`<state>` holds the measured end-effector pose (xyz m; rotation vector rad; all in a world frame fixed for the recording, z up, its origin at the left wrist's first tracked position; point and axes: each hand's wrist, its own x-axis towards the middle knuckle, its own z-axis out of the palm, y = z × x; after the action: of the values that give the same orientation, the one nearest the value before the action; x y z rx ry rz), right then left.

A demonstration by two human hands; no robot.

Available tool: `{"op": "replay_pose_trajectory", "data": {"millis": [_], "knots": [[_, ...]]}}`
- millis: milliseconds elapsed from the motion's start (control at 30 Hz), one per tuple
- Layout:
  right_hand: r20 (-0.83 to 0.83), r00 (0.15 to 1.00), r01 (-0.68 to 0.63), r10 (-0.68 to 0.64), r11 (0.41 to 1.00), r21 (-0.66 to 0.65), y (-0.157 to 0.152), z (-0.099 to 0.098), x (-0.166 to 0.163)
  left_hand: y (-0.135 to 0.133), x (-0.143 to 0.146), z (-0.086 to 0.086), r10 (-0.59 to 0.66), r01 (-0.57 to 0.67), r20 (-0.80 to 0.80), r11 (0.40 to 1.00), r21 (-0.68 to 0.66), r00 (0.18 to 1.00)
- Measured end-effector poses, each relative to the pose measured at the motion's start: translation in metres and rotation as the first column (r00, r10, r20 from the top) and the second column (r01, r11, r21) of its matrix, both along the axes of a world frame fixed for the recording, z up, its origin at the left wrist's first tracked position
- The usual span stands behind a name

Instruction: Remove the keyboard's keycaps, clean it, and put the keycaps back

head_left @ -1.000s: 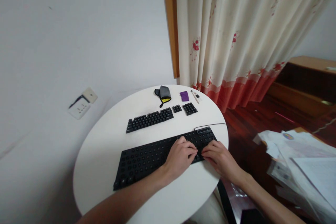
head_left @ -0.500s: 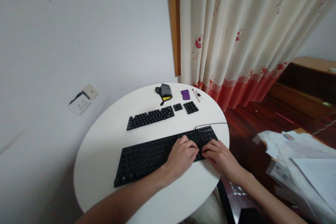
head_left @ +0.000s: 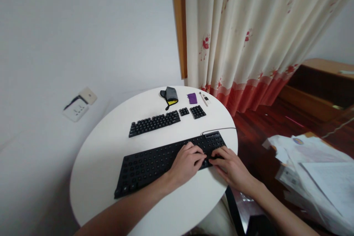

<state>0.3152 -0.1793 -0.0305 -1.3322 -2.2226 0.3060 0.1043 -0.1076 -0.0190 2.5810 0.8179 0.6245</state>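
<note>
A black keyboard (head_left: 149, 166), most of its keycaps off, lies across the near part of the round white table (head_left: 96, 188). My left hand (head_left: 188, 160) is over its right half, fingers curled and pinched down at the keys; what they grip, if anything, is too small to make out. Close beside it, my right hand (head_left: 228, 166) bends over the number-pad end, thumb and finger closed toward the same spot. Behind the keyboard, loose black keycaps are laid out in order: a large block (head_left: 155, 122), a small group (head_left: 184, 111) and a number-pad group (head_left: 197, 111).
At the table's far side lie a grey and yellow cloth (head_left: 170, 96), a purple cloth (head_left: 192, 98) and a slim pale tool (head_left: 204, 99). A thin cable (head_left: 221, 129) runs off the right edge. Papers (head_left: 318, 169) are piled to the right, by a curtain (head_left: 235, 44).
The whole view has shifted slightly. My right hand's fingers have spread a little at the keyboard; my left hand stays nearly in place. The keycap groups lie as before.
</note>
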Motion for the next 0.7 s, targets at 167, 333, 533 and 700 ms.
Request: {"op": "replay_pose_trajectory", "data": {"millis": [167, 333, 533, 700], "knots": [[-0.007, 1.000, 0.000, 0.000, 1.000, 0.006, -0.0020, -0.0025, 0.0014, 0.0039, 0.0007, -0.0035, 0.008, -0.007, 0.057, 1.000, -0.025, 0.998], [-0.013, 1.000, 0.002, -0.002, 1.000, 0.025, -0.0025, -0.0016, 0.0005, 0.0085, 0.0024, -0.0042, 0.007, 0.002, 0.106, 0.996, -0.086, 0.994], [-0.019, 1.000, 0.003, -0.003, 1.000, 0.002, -0.0037, -0.0024, 0.0005, 0.0102, 0.0013, -0.0093, 0.058, -0.031, 0.150, 0.984, -0.178, 0.987], [-0.024, 1.000, 0.010, -0.010, 1.000, 0.007, -0.0048, -0.0059, 0.0014, 0.0085, 0.0010, -0.0100, 0.037, -0.020, 0.118, 0.990, -0.140, 0.992]]}}
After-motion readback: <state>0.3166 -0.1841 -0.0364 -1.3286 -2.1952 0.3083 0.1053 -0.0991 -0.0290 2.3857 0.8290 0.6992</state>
